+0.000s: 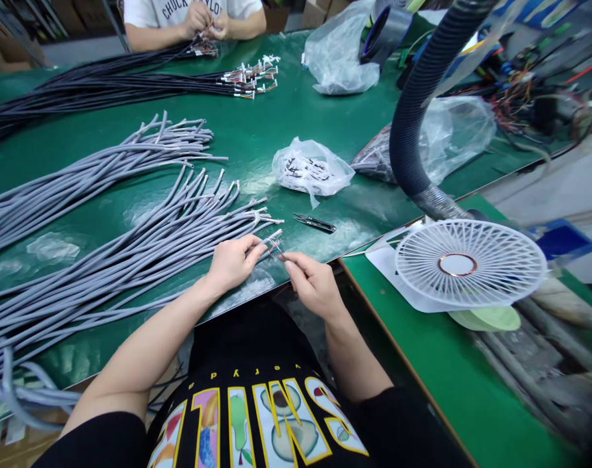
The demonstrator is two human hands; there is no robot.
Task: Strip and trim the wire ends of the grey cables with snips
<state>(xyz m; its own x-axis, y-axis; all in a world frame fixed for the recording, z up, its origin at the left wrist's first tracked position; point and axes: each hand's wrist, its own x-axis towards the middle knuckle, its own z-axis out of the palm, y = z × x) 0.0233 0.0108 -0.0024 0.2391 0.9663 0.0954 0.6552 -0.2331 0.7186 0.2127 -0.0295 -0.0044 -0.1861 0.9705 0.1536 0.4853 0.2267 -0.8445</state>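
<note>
My left hand (233,261) is closed around the end of a grey cable near the table's front edge. Frayed strands and thin coloured wires (275,247) stick out of that cable end. Thumb and forefinger of my right hand (316,283) pinch at these thin wires, just right of my left hand. Under and beside my left forearm lies a bundle of grey cables (144,250), with several cut ends close to my fingers. Just beyond my hands rest black thread snips (315,223), lying untouched on the green table.
A second grey cable bundle (110,162) and black cables with white connectors (179,83) lie farther back. An open plastic bag (312,170) holds small black-and-white parts. A white fan (471,263) and a dark flexible hose (412,123) stand right. Across the table, a person's hands (208,23) handle wires.
</note>
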